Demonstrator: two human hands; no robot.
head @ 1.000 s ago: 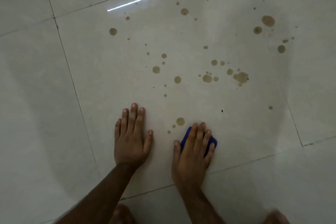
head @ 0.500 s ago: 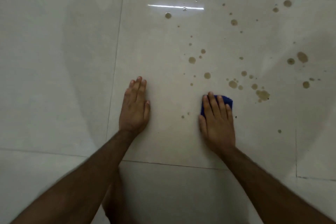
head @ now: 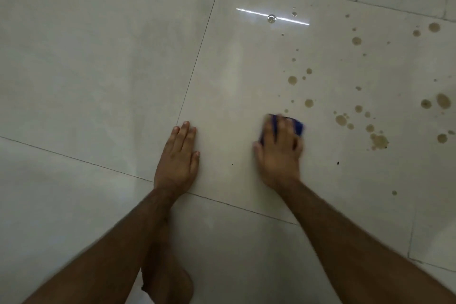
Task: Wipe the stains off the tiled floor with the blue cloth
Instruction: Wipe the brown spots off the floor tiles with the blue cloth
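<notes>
Your blue cloth (head: 298,126) lies bunched flat on the pale, glossy tiled floor (head: 98,57), mostly covered by your right hand (head: 280,153), which presses down on it with fingers spread; only its far edge and left side show, blurred. Brown stains (head: 378,140), round drops of mixed sizes, scatter across the same large tile, beyond the cloth and off to its right. The nearest drops sit just past the cloth's far edge; a larger smeared blotch lies to its right, apart from it.
</notes>
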